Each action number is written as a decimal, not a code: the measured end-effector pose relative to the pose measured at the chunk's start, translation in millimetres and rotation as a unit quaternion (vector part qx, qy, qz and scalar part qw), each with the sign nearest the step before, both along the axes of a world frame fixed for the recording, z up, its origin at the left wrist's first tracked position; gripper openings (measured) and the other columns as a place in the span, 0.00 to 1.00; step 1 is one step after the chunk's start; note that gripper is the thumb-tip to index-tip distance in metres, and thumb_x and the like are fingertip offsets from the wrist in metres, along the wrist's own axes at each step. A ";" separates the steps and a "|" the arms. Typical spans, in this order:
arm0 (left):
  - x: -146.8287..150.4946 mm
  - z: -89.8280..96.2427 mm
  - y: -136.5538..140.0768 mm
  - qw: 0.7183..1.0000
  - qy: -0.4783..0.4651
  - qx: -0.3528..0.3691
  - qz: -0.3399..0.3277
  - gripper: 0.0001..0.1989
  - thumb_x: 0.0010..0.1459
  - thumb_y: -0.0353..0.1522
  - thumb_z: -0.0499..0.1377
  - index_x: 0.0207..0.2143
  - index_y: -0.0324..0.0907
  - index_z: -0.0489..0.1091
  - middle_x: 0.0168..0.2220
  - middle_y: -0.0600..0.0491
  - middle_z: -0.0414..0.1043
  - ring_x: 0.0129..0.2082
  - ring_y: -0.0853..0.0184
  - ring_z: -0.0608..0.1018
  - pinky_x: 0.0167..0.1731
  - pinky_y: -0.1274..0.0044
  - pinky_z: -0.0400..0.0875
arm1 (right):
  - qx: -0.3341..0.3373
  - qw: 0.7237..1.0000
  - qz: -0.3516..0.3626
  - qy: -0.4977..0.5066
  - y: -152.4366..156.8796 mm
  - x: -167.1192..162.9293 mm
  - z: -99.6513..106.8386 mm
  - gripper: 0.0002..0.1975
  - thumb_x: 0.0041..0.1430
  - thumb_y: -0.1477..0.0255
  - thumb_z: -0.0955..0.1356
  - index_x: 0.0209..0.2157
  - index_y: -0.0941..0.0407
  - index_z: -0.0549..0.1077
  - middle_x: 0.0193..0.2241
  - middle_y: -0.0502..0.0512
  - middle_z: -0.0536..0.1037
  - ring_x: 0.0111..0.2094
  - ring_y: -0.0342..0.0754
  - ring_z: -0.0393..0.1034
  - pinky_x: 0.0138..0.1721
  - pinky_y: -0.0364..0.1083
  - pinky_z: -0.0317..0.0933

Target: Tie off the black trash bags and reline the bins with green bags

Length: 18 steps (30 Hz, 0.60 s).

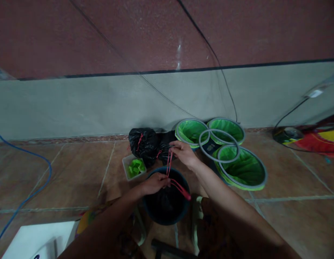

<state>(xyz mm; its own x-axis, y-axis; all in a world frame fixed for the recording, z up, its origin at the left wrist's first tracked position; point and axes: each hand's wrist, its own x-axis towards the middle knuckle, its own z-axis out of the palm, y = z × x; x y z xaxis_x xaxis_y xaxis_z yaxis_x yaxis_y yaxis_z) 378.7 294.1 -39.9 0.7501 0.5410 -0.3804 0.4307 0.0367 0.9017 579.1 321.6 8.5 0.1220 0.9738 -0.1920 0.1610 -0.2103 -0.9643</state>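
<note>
Between my knees stands a dark round bin (167, 220) with a black garbage bag (165, 199) in its dim inside. My left hand (155, 183) is closed in a pinch over the bin, on the red drawstring (169, 165) where it meets the bag. Higher up and a little to the right, my right hand (183, 154) pinches the upper end of the drawstring, which runs taut between both hands. Another red strand hangs rightward across the bin's rim. Exactly how much of the bag's neck my left fingers hold is hidden.
Tied black garbage bags (143, 144) lie against the wall, beside a white tub (127, 169) with green plastic in it. Green-lined round bins (242, 171) and a loose grey ring (201, 147) are at right. A blue cable (45, 158) crosses the tiles at left.
</note>
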 end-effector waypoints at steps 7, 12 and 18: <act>7.9 -20.9 5.4 0.992 -0.032 -0.088 0.090 0.16 0.59 0.40 0.56 0.26 0.40 0.74 0.20 0.56 0.67 0.23 0.71 0.67 0.26 0.79 0.59 | -0.082 0.939 0.192 -0.273 -36.4 -4.5 -7.8 0.20 0.67 0.60 0.61 0.46 0.59 0.76 0.40 0.61 0.81 0.40 0.51 0.74 0.41 0.46 0.62; 11.7 -22.8 7.5 0.979 -0.033 -0.104 0.174 0.14 0.56 0.37 0.58 0.21 0.40 0.73 0.20 0.56 0.68 0.21 0.72 0.65 0.26 0.78 0.59 | -0.134 0.878 0.318 -0.333 -63.2 -23.2 -20.1 0.14 0.65 0.68 0.63 0.44 0.57 0.78 0.42 0.59 0.82 0.41 0.50 0.76 0.36 0.42 0.61; 3.9 -24.6 17.8 0.961 -0.001 -0.114 0.251 0.10 0.48 0.34 0.62 0.31 0.38 0.78 0.30 0.50 0.79 0.29 0.67 0.74 0.32 0.76 0.65 | -0.135 0.827 0.347 -0.420 -57.6 -28.7 -8.5 0.17 0.67 0.69 0.60 0.41 0.60 0.79 0.40 0.63 0.82 0.39 0.52 0.77 0.32 0.44 0.59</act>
